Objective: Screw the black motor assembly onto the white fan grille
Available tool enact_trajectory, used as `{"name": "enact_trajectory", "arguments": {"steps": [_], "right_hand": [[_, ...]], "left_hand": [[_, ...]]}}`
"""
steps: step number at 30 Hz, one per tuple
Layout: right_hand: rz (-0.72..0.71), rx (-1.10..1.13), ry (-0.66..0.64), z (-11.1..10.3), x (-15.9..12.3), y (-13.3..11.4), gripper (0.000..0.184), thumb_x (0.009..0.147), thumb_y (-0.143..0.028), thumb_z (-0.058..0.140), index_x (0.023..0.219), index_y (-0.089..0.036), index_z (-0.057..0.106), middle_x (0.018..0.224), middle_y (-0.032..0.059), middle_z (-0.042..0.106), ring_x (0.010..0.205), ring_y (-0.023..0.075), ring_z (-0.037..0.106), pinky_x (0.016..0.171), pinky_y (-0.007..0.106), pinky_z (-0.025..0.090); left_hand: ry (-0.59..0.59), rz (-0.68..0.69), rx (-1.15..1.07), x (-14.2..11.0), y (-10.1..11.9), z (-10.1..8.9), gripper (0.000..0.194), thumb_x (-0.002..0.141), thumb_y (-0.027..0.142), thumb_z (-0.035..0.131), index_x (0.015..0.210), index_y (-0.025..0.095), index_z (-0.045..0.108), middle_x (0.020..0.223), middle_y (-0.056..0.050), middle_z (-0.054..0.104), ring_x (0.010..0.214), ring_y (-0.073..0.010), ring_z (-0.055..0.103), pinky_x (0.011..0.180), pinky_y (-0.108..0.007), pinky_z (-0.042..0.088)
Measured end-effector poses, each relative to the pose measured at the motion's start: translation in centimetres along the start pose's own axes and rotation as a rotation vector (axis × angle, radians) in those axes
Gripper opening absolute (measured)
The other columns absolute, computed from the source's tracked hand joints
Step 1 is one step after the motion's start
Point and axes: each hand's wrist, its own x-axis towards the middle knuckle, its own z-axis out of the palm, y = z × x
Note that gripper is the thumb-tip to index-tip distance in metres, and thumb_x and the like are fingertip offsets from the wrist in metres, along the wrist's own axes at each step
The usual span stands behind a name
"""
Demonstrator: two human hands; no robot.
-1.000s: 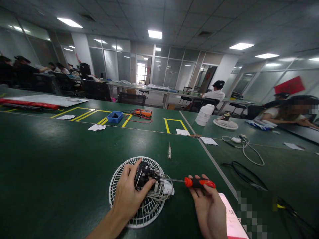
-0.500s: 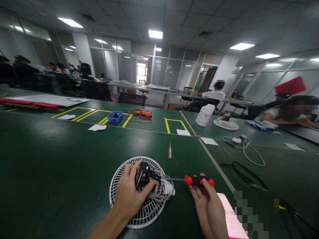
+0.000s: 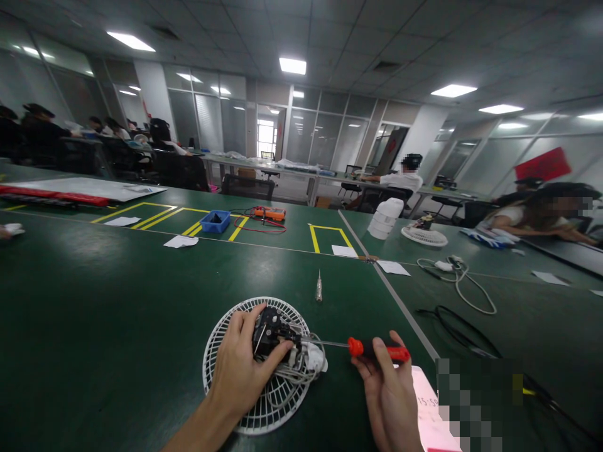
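My left hand (image 3: 247, 358) is closed round a black fan motor unit (image 3: 269, 329), thumb on its near side. That unit sits on a round white fan grille (image 3: 221, 342) lying on the green table. A bundled pale cord (image 3: 294, 376) and a white plastic part (image 3: 315, 359) rest on the grille's right side. In my right hand (image 3: 389, 383) is a red and black screwdriver (image 3: 377, 349), held nearly level. Its shaft points left to the motor unit; whether the tip sits in a screw is too small to tell.
A small clear-handled screwdriver (image 3: 319, 289) lies beyond the grille. Farther back are a blue bin (image 3: 215, 221), an orange multimeter (image 3: 269, 213), a white roll (image 3: 385, 218) and another fan grille (image 3: 424, 233). Cables (image 3: 464, 285) lie right. A lit phone (image 3: 431, 408) is beside my right hand.
The fingers of my right hand have shifted on the screwdriver handle, the thumb now higher. At the far left edge a person's hand with something white has come into view.
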Motion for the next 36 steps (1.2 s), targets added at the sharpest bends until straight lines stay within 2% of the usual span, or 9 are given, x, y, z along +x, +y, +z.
{"name": "enact_trajectory", "arguments": {"steps": [2,7,13,18,20,24,26,30,36], "right_hand": [[0.005,0.005,-0.012,-0.02,-0.05,0.1,0.075,0.062,-0.039,0.09,0.126,-0.032,0.051,0.081,-0.0098,0.06,0.064,0.0147,0.067,0.065,0.031,0.058],[0.048,0.131,-0.046,-0.05,-0.06,-0.15,0.069,0.058,-0.032,0.089,0.118,-0.028,0.055,0.099,-0.0004,0.07,0.102,0.0244,0.07,0.087,0.039,0.058],[0.046,0.003,-0.011,0.04,0.02,-0.18,0.07,0.059,-0.037,0.092,0.119,-0.029,0.058,0.083,-0.0071,0.066,0.071,0.017,0.069,0.073,0.034,0.058],[0.113,0.155,-0.015,0.29,0.0,-0.45,0.063,0.053,-0.032,0.088,0.109,-0.024,0.061,0.098,0.0024,0.073,0.099,0.025,0.071,0.083,0.037,0.059],[0.113,0.13,-0.01,0.28,0.13,-0.44,0.06,0.052,-0.029,0.089,0.106,-0.023,0.063,0.097,0.0019,0.073,0.093,0.0228,0.071,0.081,0.035,0.059],[0.109,0.052,-0.002,0.06,0.31,-0.18,0.057,0.059,-0.035,0.091,0.109,-0.023,0.065,0.08,-0.0047,0.069,0.063,0.0134,0.065,0.061,0.026,0.056],[0.125,0.085,-0.005,0.05,0.25,-0.2,0.058,0.06,-0.036,0.09,0.11,-0.022,0.064,0.083,-0.0027,0.071,0.071,0.0161,0.069,0.063,0.027,0.057],[0.146,0.149,-0.037,0.25,0.03,-0.59,0.066,0.049,-0.027,0.088,0.109,-0.02,0.063,0.097,0.0054,0.075,0.098,0.0248,0.071,0.082,0.035,0.06],[0.083,-0.03,-0.055,0.05,0.06,-0.37,0.066,0.057,-0.039,0.093,0.113,-0.021,0.062,0.072,-0.0045,0.07,0.055,0.014,0.064,0.057,0.026,0.055]], "left_hand": [[-0.002,0.004,0.004,0.01,-0.03,-0.01,0.063,0.086,0.058,0.066,0.136,0.025,0.048,0.107,-0.006,0.056,0.098,-0.0254,0.064,0.086,-0.046,0.058],[-0.009,0.005,0.004,-0.09,-0.19,0.0,0.062,0.087,0.057,0.066,0.136,0.025,0.047,0.107,-0.005,0.056,0.099,-0.0246,0.063,0.088,-0.046,0.058],[-0.002,0.019,0.005,0.09,-0.08,-0.01,0.061,0.087,0.057,0.065,0.135,0.024,0.048,0.107,-0.005,0.056,0.099,-0.025,0.063,0.087,-0.046,0.058],[0.005,0.029,0.008,0.17,-0.05,-0.07,0.062,0.086,0.057,0.066,0.136,0.024,0.048,0.106,-0.005,0.057,0.098,-0.0249,0.063,0.087,-0.046,0.058],[0.006,0.028,0.01,0.12,-0.07,-0.1,0.063,0.086,0.056,0.067,0.136,0.023,0.048,0.106,-0.005,0.057,0.097,-0.0248,0.064,0.086,-0.046,0.059],[0.008,0.03,0.014,0.07,-0.07,-0.16,0.062,0.086,0.056,0.066,0.135,0.023,0.05,0.105,-0.005,0.057,0.096,-0.0245,0.064,0.084,-0.044,0.059],[0.008,0.031,0.011,0.09,-0.06,-0.18,0.062,0.086,0.057,0.066,0.136,0.023,0.05,0.104,-0.005,0.057,0.096,-0.0244,0.064,0.084,-0.044,0.059],[-0.001,0.028,0.011,0.14,-0.09,-0.12,0.063,0.087,0.057,0.065,0.137,0.023,0.049,0.106,-0.005,0.057,0.096,-0.0246,0.064,0.085,-0.045,0.059],[0.0,0.027,0.021,-0.06,-0.29,-0.01,0.063,0.087,0.058,0.065,0.137,0.024,0.048,0.107,-0.006,0.057,0.098,-0.0253,0.064,0.086,-0.045,0.059]]}}
